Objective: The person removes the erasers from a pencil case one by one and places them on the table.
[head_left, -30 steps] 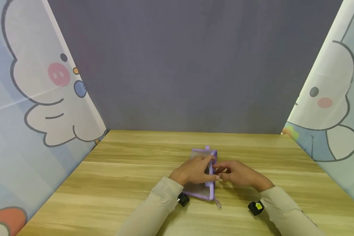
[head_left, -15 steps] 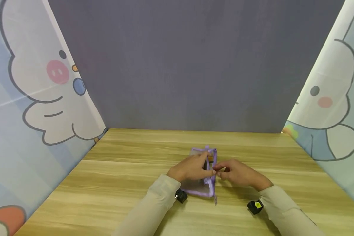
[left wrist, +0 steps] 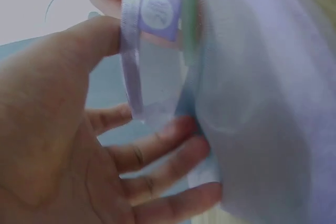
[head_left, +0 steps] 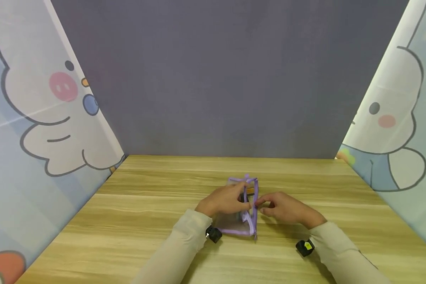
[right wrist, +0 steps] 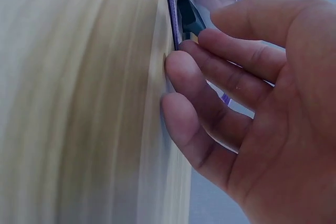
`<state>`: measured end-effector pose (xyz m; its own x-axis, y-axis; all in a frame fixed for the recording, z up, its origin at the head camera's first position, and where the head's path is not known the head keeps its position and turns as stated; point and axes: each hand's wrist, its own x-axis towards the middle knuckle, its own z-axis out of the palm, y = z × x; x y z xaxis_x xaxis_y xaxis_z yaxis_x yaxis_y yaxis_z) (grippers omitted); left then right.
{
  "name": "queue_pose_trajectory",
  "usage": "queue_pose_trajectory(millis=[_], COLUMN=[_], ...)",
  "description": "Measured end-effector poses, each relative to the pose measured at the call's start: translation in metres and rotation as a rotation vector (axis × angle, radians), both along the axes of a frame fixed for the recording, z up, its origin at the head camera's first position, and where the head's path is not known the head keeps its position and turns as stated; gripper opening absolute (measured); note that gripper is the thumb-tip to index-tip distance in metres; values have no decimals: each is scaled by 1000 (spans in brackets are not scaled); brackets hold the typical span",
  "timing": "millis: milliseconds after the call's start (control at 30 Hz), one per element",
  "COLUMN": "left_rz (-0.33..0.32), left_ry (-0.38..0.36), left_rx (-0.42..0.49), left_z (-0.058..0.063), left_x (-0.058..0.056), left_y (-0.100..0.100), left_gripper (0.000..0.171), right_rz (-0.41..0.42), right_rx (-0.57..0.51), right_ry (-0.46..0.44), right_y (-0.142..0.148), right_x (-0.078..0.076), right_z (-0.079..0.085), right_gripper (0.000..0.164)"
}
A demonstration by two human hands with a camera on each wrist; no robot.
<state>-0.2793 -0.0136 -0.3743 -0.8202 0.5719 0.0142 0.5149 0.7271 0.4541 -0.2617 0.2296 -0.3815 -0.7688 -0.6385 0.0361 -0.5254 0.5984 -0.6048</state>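
Observation:
A purple-edged mesh zipper pouch [head_left: 230,221] lies on the wooden table, its long zip side parted towards the right. My left hand [head_left: 221,200] holds the upper zipper edge [left wrist: 132,45] between thumb and forefinger, the other fingers spread beside the mesh. At the lower zipper edge [head_left: 255,193], my right hand [head_left: 287,209] has its curled fingertips on the purple tape, thumb close to the forefinger. Inside the mouth show an orange item [head_left: 250,191] and a dark piece [right wrist: 190,17]. A green strip [left wrist: 190,22] shows near the pouch's mouth. The contents are mostly hidden.
The light wooden table [head_left: 145,221] stretches around the pouch. A dark grey panel [head_left: 213,79] stands behind it, with cartoon-printed sheets [head_left: 35,157] on both sides. Black wrist cameras [head_left: 213,234] sit under each cuff.
My left hand has shifted a little left, drawing the upper zipper edge away from the lower one. The mouth gapes wider and the contents have come into view. My right hand stays nearly in place.

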Motion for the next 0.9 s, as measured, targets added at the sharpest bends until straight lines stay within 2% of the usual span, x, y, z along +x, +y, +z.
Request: queue_pose_trajectory(millis=[200,333,900], left_rz=[73,97,-12], left_ry=[36,44,103], left_rx=[-89,-129,-142], left_z=[6,11,8], left_x=[5,8,3], left_y=[-1,0,-23], left_gripper=[73,76,81], right_rz=[-13,-25,-42], right_rx=[15,18,37], right_ry=[-1,-4,-17], right_y=[0,0,-1], right_x=[1,1,2], right_z=[0,0,3], right_gripper=[29,28,28])
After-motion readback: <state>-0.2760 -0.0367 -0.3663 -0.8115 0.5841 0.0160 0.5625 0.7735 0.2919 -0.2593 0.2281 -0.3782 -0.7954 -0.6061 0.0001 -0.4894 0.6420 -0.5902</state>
